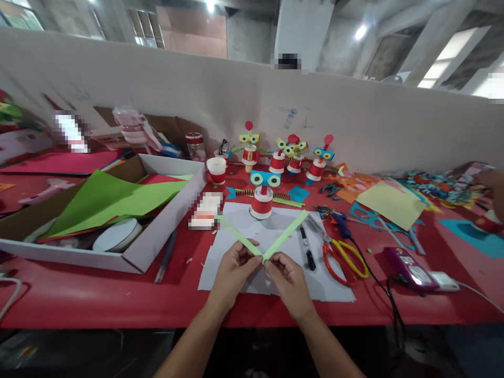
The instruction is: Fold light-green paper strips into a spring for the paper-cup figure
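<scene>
1 pale-green paper V spreads beyond left hand and right hand, both pinching its point.

- Held paper: above the sheets
- Box: left of the sheets
- Marker: on the sheets, left of scissors
- Cup figure: sheets' far edge, four others behind

- a red-topped desk running the full width, with a soft sheen at the lower left; dark space beneath it;
- a pale partition standing behind the desk, bearing small blue marks;
- beyond it, a broad light pillar, a grey wall and a brownish panel;
- a barred window at upper left; tall bright panes at right;
- two glowing lamps overhead, one at top centre, one right of the pillar
</scene>
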{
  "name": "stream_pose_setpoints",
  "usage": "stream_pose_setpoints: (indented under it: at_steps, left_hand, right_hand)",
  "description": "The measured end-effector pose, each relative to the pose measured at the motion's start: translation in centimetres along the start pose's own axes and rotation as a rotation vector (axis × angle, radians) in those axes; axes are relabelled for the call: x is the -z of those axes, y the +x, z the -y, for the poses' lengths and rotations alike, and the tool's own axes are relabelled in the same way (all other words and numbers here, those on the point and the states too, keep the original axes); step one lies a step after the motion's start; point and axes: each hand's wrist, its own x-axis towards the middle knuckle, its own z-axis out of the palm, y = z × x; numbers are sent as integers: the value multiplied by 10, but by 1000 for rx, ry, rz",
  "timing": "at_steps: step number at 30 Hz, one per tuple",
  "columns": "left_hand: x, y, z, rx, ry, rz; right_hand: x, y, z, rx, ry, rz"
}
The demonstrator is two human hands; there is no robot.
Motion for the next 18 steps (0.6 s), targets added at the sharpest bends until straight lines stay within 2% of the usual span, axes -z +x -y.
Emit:
stream_pose_setpoints:
  at_steps: [5, 13, 18]
  left_hand:
    - [-5, 8, -1, -22, 28, -3]
    - [0, 7, 5, -15, 32, -36]
    - [0, 10, 5, -20, 47, -44]
  right_hand:
    - [5, 12, 1, -57, 95, -3]
    - [6, 8, -1, -14, -15, -23]
    - [8, 8, 2, 6, 7, -20]
